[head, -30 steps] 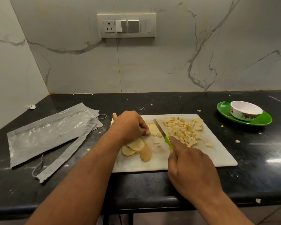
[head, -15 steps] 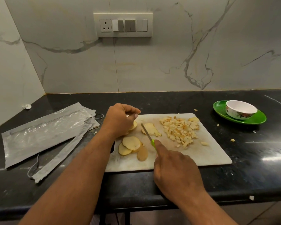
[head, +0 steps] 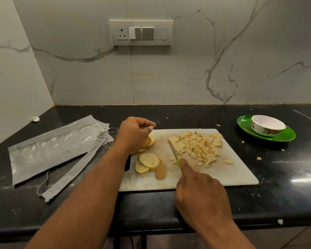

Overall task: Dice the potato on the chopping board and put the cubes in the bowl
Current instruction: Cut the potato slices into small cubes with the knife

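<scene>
A white chopping board lies on the black counter. A heap of potato cubes sits on its far right part. Loose potato slices lie near its left edge. My left hand grips a stack of potato slices at the board's far left corner. My right hand holds a green-handled knife, index finger along its spine, blade resting against the left side of the cubes. The white flowered bowl stands empty on a green plate at the right.
A grey plastic pouch and a torn strip with a cord lie on the counter to the left. Stray potato bits dot the counter between board and plate. A switch panel is on the marble wall.
My left hand has left the piece by the blade and gone to the board's far left corner, where it now grips a stack of slices. The knife has stayed beside the cubes.
</scene>
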A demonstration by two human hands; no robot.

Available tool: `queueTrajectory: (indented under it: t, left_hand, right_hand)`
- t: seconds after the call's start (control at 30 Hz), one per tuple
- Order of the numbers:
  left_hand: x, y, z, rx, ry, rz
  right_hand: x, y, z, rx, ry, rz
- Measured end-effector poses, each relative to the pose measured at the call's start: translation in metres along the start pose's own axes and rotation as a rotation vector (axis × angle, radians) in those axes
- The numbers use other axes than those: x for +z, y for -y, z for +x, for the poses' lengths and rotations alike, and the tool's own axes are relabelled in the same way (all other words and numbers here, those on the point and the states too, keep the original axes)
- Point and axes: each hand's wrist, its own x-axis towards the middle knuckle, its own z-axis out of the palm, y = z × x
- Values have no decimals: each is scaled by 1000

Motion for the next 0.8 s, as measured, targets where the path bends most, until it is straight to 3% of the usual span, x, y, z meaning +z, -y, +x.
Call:
queueTrajectory:
  t: [0.13, 0.27, 0.4, 0.6, 0.8]
  left_hand:
    - [-5, -1, -1, -31, -20, -20]
    - [-10, 0, 2, -61, -13, -27]
    - [-20, 1, 7, -113, 74, 121]
    - [-35, -1, 8, -137, 133, 247]
    - [-45, -8, 2, -100, 215, 324]
  right_hand:
    - [8, 12, 21, -34, 26, -16]
    - [5, -7, 29, 55, 19, -26]
    - [3, -19, 19, 93, -28, -17]
    - [3, -11, 12, -91, -20, -69]
    - [5, -16, 15, 51, -56, -54]
